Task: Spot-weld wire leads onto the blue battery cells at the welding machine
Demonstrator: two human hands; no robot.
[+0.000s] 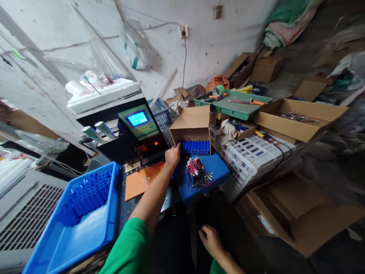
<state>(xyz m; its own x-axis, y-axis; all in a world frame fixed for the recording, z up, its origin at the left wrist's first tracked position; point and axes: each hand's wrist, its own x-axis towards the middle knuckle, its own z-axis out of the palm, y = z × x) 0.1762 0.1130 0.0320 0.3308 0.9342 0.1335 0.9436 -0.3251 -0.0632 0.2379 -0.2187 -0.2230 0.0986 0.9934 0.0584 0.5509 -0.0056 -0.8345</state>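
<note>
Head view: blue cylinders point(196, 147) inside open carton point(189, 118), mid-frame
Left hand point(172, 155): at carton edge; I cannot tell my grip
Right hand point(211, 239): curled, lower centre; grip likewise unclear

A plastic bag point(136, 47) (translucent) hangs against the wall point(167, 43).

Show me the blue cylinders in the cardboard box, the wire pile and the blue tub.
Blue cylinders point(196, 146): head view, middle of the row.
Wire pile point(197, 174): head view, middle of the heap.
Blue tub point(113, 205): head view, its right side wall.
</note>
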